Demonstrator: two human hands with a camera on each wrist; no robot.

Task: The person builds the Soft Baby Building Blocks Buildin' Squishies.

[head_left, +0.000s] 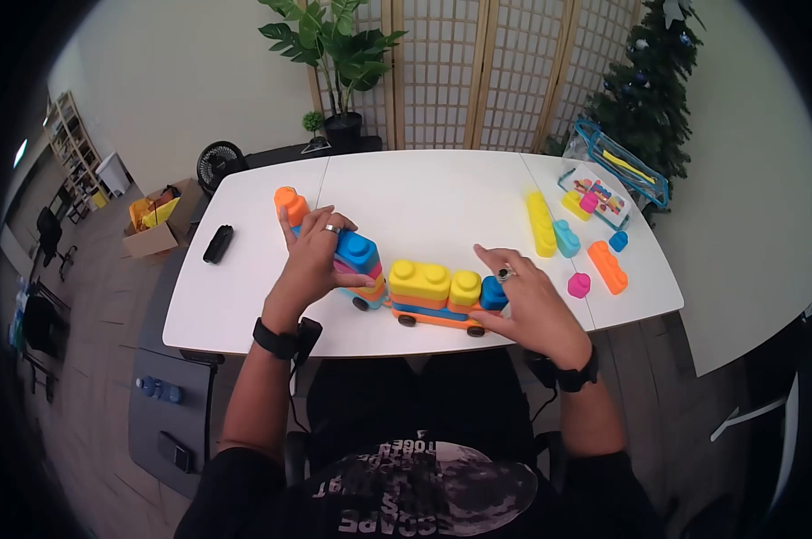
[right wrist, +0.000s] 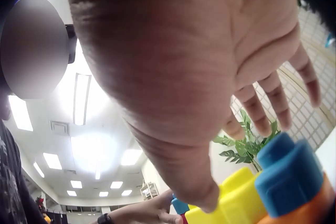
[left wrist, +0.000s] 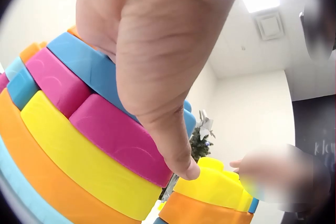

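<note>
A wheeled block train stands near the table's front edge. Its left car [head_left: 359,256] carries stacked blue, magenta, yellow and orange blocks, with a raised orange block [head_left: 291,202] at its far end. Across this stack my left hand [head_left: 314,260] holds on, thumb along the near side [left wrist: 121,145]; most other fingers are hidden in the left wrist view. The right car [head_left: 419,280] has yellow blocks and a blue block [right wrist: 289,176] on an orange and blue base. Over its right end is my right hand [head_left: 536,310], fingers spread and fairly straight, thumb beside the blocks.
Loose blocks lie at the right: a long yellow one [head_left: 541,225], a light blue one [head_left: 567,238], an orange one [head_left: 608,267] and a magenta one [head_left: 579,286]. A clear bag [head_left: 617,162] stands behind them. A black object [head_left: 218,243] lies far left.
</note>
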